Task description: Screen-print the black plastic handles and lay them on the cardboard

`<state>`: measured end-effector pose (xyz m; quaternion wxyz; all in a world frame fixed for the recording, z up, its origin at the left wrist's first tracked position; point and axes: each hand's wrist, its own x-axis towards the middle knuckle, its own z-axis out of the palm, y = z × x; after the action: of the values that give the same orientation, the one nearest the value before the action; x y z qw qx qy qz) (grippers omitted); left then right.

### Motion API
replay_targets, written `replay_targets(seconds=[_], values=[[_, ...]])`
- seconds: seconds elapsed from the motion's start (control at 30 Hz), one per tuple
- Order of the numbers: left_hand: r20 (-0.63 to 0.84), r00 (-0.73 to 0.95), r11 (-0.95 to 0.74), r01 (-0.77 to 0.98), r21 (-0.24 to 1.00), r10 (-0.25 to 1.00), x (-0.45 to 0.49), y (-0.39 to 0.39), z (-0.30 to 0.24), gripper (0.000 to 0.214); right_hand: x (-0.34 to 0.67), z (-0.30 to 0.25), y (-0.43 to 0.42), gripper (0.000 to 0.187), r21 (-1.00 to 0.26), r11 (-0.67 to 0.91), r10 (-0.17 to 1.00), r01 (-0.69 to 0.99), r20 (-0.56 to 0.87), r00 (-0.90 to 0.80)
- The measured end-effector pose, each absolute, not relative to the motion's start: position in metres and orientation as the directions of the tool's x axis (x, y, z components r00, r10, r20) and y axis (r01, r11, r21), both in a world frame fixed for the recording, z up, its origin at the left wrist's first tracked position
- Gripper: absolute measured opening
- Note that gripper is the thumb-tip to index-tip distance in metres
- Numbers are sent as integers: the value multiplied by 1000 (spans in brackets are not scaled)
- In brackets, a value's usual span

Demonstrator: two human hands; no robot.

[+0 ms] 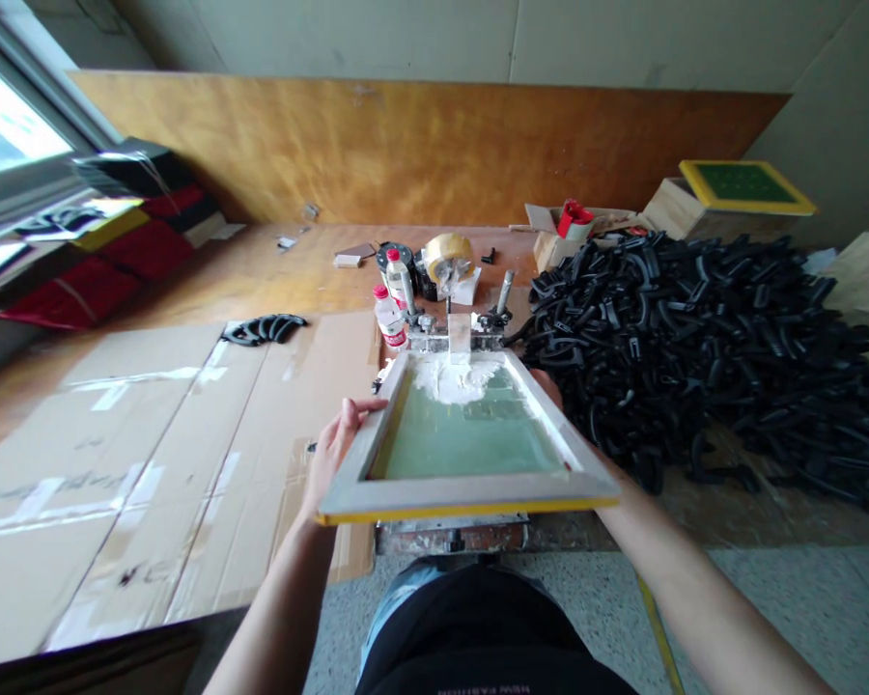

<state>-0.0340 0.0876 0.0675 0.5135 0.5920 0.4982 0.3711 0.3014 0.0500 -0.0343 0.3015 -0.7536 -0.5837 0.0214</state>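
Screen frame appears stiff, mesh fragile; hold by side rails. Left hand pinches one rail; grip of right hand cannot be determined.

Frame betw. L hand & R hand, bottles behind-L, cardboard far L, parts pile R.

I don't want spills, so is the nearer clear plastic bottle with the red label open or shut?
Shut: the bottle stands upright with its red cap on. How tightly it's closed, I cannot tell.
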Motion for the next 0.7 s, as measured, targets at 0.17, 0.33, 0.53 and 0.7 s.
replay_targets(seconds=[0.17, 0.33, 0.53, 0.7], values=[[-295, 250, 222, 285, 933, 922, -50, 62, -4, 79, 305, 4, 77, 47, -414, -52, 824, 909, 496, 273], [-304, 208, 218, 352, 910, 930, -44, 63, -47, 80, 248, 12, 126, 31, -235, 143, 941, 961, 334, -58], [-341, 218, 256, 341, 905, 914, -51, 64, -60, 75, 237, -3, 95, 7, -224, 365, 927, 904, 184, -328], [-328, 209, 255, 311, 915, 921, -49, 62, -54, 73, 246, 12, 75, 13, -287, 563, 823, 775, 110, -558]])
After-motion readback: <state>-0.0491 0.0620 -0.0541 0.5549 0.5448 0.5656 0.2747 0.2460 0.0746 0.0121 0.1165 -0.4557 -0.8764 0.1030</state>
